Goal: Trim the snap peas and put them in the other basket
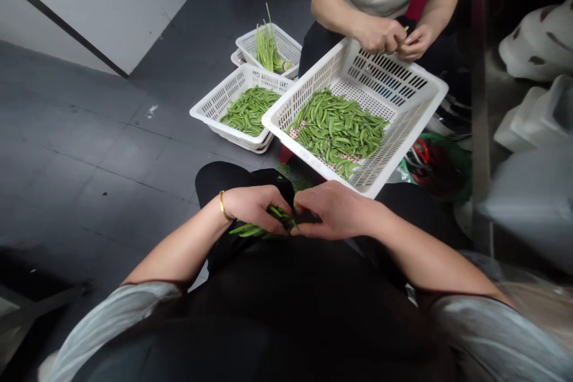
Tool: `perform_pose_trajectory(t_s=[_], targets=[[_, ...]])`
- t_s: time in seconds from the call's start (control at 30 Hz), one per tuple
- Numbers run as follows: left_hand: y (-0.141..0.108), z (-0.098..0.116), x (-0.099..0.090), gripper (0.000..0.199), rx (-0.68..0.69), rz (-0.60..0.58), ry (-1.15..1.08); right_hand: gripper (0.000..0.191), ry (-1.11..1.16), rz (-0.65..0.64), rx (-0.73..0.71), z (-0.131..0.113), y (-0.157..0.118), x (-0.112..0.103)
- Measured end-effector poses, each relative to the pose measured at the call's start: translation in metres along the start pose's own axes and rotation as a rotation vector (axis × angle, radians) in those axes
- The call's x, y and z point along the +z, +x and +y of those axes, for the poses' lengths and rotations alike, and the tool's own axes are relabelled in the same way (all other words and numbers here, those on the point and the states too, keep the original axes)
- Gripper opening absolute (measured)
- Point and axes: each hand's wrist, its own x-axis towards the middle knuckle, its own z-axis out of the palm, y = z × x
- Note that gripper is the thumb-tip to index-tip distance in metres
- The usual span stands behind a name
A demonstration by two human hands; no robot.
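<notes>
Clutching pods, the left hand sits beside the right hand, whose grip is unclear; a basket ahead partly hides a tray; right-side containers blur.

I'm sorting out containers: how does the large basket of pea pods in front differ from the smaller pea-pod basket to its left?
The large basket looks wider and deeper than the smaller basket. The large basket shows bare perforated base beside its pea pods; pods hide most of the smaller basket's base. Both are white with slotted walls.
</notes>
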Motion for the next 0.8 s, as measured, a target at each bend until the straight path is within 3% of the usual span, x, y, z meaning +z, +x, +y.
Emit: perform_pose_trajectory(t_s=[0.13,0.2,0.27,0.33,0.43,0.53,0.6,0.7,0.77,0.8], targets=[[0.002,-0.001,-0.004,0.01,-0.024,0.108,0.015,0.022,-0.139,-0.021,-0.042,0.0,0.002,-0.002],[-0.001,0.0,-0.004,0.012,-0.022,0.139,-0.021,0.027,-0.088,0.04,-0.089,0.001,0.004,0.0],[-0.002,0.0,0.0,0.017,-0.001,0.186,-0.136,0.033,0.04,0.195,-0.141,0.003,0.008,0.004],[0.0,-0.002,0.008,0.024,0.036,0.322,-0.357,0.038,0.105,0.43,-0.127,0.004,0.013,0.01],[0.011,-0.009,0.02,0.028,0.129,0.609,-0.701,0.037,-0.017,0.768,0.004,0.005,0.022,0.019],[0.018,-0.018,0.019,0.025,0.229,0.831,-0.833,0.028,-0.117,0.921,0.039,0.008,0.018,0.023],[0.014,-0.025,0.006,0.023,0.253,0.981,-0.863,0.022,-0.09,0.932,0.061,0.013,0.007,0.022],[-0.004,-0.04,-0.031,0.023,0.213,1.17,-0.853,0.019,-0.02,0.893,0.146,0.021,-0.012,0.021],[-0.015,-0.053,-0.066,0.021,0.155,1.277,-0.83,0.018,-0.011,0.747,0.165,0.025,-0.018,0.024],[-0.018,-0.059,-0.086,0.017,0.116,1.326,-0.811,0.017,-0.028,0.605,0.168,0.027,-0.019,0.027]])
